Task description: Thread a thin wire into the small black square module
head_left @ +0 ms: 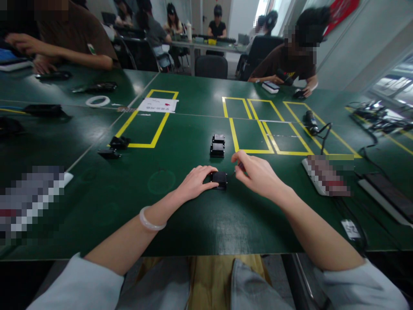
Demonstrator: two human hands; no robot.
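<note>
A small black block-like part (220, 178) with tiny metal-looking points at its sides rests on the green table in front of me. My left hand (195, 183) grips its left side between thumb and fingers. Just right of it, my right hand (260, 174) is raised with curled fingers and thumb drawn together. Something small and dark shows between those fingers, too little to name. Beyond my hands, two similar black parts stand one behind the other, the nearer black part (217, 149) close to the farther black part (218, 138).
Yellow tape rectangles (155, 145) mark the green table (190, 224). More black pieces (119, 142) lie to the left, near a paper sheet (158, 105) and a white ring (97, 101). On the right are a cabled black device (311, 122) and a white-edged device (318, 183). Other people sit across the table.
</note>
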